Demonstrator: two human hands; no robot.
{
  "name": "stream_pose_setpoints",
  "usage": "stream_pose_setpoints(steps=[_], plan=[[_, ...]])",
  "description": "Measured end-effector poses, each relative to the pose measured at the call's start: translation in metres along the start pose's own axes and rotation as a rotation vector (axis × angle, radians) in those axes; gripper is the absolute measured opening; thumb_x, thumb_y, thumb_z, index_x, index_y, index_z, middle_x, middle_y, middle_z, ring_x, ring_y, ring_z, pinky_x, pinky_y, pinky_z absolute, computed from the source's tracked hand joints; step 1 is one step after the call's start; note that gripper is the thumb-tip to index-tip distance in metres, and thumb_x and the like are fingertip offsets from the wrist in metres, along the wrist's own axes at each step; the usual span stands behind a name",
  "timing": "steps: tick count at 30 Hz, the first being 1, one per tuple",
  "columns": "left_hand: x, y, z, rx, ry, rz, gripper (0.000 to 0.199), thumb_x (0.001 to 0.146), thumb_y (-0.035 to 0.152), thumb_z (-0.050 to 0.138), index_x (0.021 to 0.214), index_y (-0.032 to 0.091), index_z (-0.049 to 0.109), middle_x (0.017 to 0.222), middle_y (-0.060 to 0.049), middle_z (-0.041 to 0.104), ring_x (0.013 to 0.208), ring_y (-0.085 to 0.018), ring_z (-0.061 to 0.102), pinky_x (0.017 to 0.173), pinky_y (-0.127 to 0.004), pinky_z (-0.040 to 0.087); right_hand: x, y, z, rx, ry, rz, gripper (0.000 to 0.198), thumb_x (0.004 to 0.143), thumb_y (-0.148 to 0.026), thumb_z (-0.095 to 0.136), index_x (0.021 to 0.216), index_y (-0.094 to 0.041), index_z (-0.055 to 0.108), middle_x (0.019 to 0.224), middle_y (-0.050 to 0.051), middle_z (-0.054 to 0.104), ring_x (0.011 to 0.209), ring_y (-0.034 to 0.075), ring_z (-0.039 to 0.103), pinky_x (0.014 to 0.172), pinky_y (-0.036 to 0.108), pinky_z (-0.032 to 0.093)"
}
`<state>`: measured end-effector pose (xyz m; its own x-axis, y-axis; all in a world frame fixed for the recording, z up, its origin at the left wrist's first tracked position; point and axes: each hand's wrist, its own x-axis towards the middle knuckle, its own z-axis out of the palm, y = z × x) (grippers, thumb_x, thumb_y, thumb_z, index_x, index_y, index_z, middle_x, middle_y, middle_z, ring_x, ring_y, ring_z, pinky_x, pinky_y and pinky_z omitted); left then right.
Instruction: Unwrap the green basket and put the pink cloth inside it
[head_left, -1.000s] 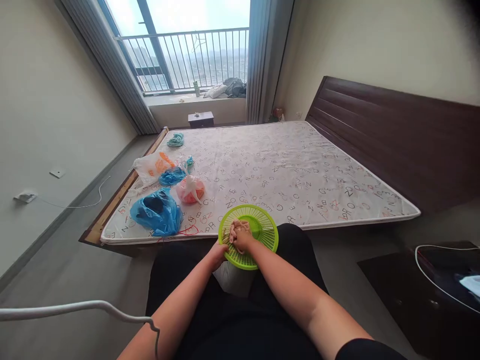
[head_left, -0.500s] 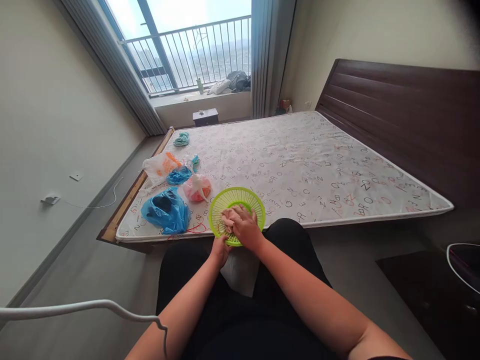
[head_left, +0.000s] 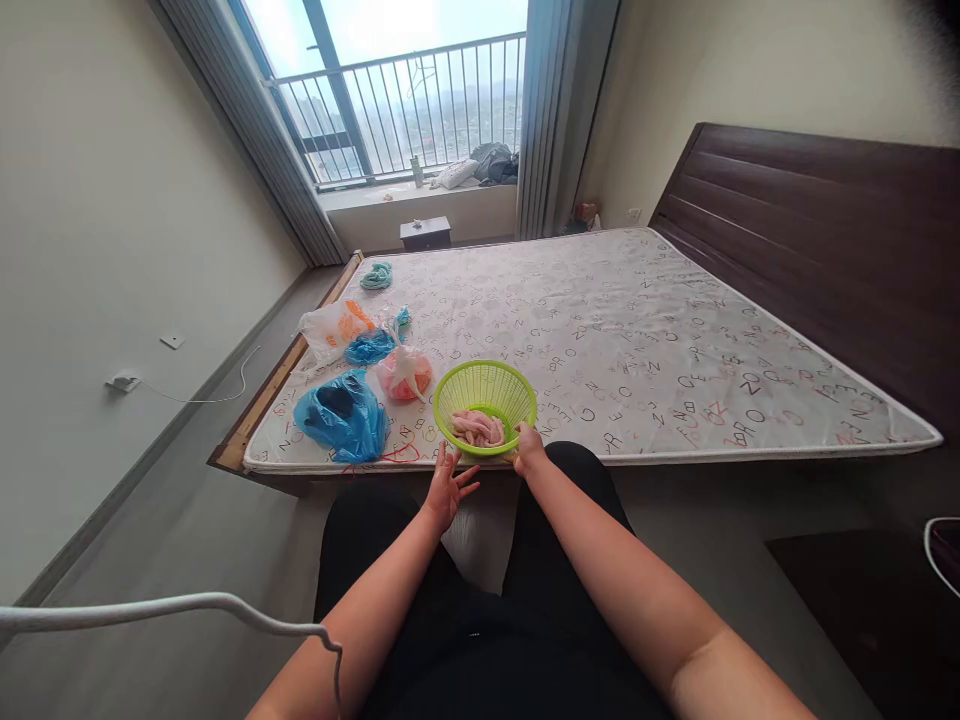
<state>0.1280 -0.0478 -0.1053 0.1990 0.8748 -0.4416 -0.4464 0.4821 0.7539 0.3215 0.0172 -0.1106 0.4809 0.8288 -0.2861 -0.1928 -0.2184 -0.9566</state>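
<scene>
A lime-green plastic basket with slotted sides is at the near edge of the mattress, tilted slightly toward me. In its bottom lies a coiled bundle of pink cord or cloth; which of the two I cannot tell. My right hand grips the basket's rim at the near right. Just below the near left rim is my left hand, fingers spread, with nothing in it. To the left are a crumpled blue plastic bag and a knotted clear bag with pink contents.
The patterned mattress lies on a wooden bed frame. Further back on it are a white-and-orange bag, a smaller blue bag and a teal bundle. Red string lies near the edge. A white cable crosses the lower left.
The basket has moved forward, away from my lap, to the mattress edge. My right hand has left the pink bundle and taken the rim; my left hand has let go of the basket.
</scene>
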Motion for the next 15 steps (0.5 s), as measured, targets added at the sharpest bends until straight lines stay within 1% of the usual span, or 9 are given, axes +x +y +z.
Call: stream_pose_setpoints(steps=[1, 3, 5, 7, 9, 11, 13, 15], plan=[[0.000, 0.000, 0.000, 0.004, 0.007, -0.020, 0.090, 0.093, 0.066, 0.065, 0.167, 0.053, 0.016, 0.175, -0.010, 0.027, 0.121, -0.030, 0.071, 0.087, -0.040, 0.061, 0.001, 0.001, -0.001, 0.025, 0.015, 0.050, 0.043, 0.079, -0.036, 0.049, 0.120, -0.024, 0.059, 0.087, 0.005, 0.068, 0.080, 0.025, 0.070, 0.069, 0.040, 0.063], [0.001, 0.000, -0.001, 0.001, 0.027, -0.052, 0.087, 0.096, 0.067, 0.058, 0.168, 0.052, 0.013, 0.177, -0.010, 0.023, 0.119, -0.030, 0.072, 0.085, -0.039, 0.061, 0.004, -0.001, -0.003, 0.091, 0.061, 0.150, 0.039, 0.078, -0.037, 0.047, 0.114, -0.026, 0.056, 0.084, 0.003, 0.065, 0.073, 0.023, 0.069, 0.062, 0.038, 0.062], [0.003, 0.000, -0.003, -0.016, 0.047, -0.059, 0.082, 0.099, 0.066, 0.053, 0.168, 0.051, 0.013, 0.176, -0.011, 0.023, 0.117, -0.029, 0.073, 0.084, -0.039, 0.061, 0.006, -0.005, -0.006, 0.155, 0.115, 0.218, 0.037, 0.077, -0.036, 0.046, 0.112, -0.026, 0.053, 0.084, 0.003, 0.063, 0.071, 0.021, 0.068, 0.058, 0.036, 0.061], [0.004, 0.001, -0.004, -0.055, 0.067, -0.063, 0.078, 0.101, 0.064, 0.049, 0.168, 0.050, 0.013, 0.175, -0.011, 0.025, 0.115, -0.029, 0.073, 0.084, -0.039, 0.062, 0.009, -0.013, -0.007, 0.214, 0.175, 0.256, 0.036, 0.077, -0.035, 0.044, 0.111, -0.027, 0.049, 0.088, 0.002, 0.062, 0.071, 0.020, 0.067, 0.056, 0.035, 0.060], [0.005, 0.002, -0.005, -0.112, 0.095, -0.082, 0.075, 0.102, 0.063, 0.046, 0.168, 0.049, 0.013, 0.174, -0.012, 0.027, 0.114, -0.028, 0.074, 0.085, -0.041, 0.062, 0.010, -0.022, -0.009, 0.263, 0.231, 0.266, 0.037, 0.077, -0.033, 0.044, 0.113, -0.027, 0.046, 0.093, 0.002, 0.062, 0.073, 0.019, 0.067, 0.057, 0.034, 0.060], [0.005, 0.004, -0.005, -0.166, 0.131, -0.098, 0.074, 0.103, 0.063, 0.044, 0.168, 0.048, 0.012, 0.173, -0.013, 0.028, 0.115, -0.028, 0.074, 0.087, -0.041, 0.062, 0.012, -0.031, -0.011, 0.346, 0.300, 0.241, 0.040, 0.075, -0.029, 0.046, 0.115, -0.028, 0.046, 0.096, 0.001, 0.063, 0.076, 0.017, 0.067, 0.059, 0.032, 0.060], [0.004, 0.006, -0.004, -0.199, 0.159, -0.097, 0.075, 0.102, 0.062, 0.045, 0.168, 0.047, 0.011, 0.173, -0.013, 0.029, 0.116, -0.028, 0.073, 0.086, -0.041, 0.062, 0.014, -0.037, -0.014, 0.443, 0.364, 0.220, 0.041, 0.073, -0.024, 0.048, 0.113, -0.028, 0.047, 0.096, 0.000, 0.063, 0.075, 0.016, 0.067, 0.060, 0.032, 0.060], [0.004, 0.007, -0.003, -0.213, 0.168, -0.094, 0.075, 0.102, 0.061, 0.044, 0.168, 0.046, 0.011, 0.173, -0.013, 0.029, 0.117, -0.028, 0.073, 0.085, -0.041, 0.062, 0.017, -0.040, -0.017, 0.501, 0.401, 0.225, 0.038, 0.072, -0.022, 0.050, 0.110, -0.027, 0.049, 0.093, -0.001, 0.063, 0.071, 0.016, 0.066, 0.059, 0.032, 0.059]])
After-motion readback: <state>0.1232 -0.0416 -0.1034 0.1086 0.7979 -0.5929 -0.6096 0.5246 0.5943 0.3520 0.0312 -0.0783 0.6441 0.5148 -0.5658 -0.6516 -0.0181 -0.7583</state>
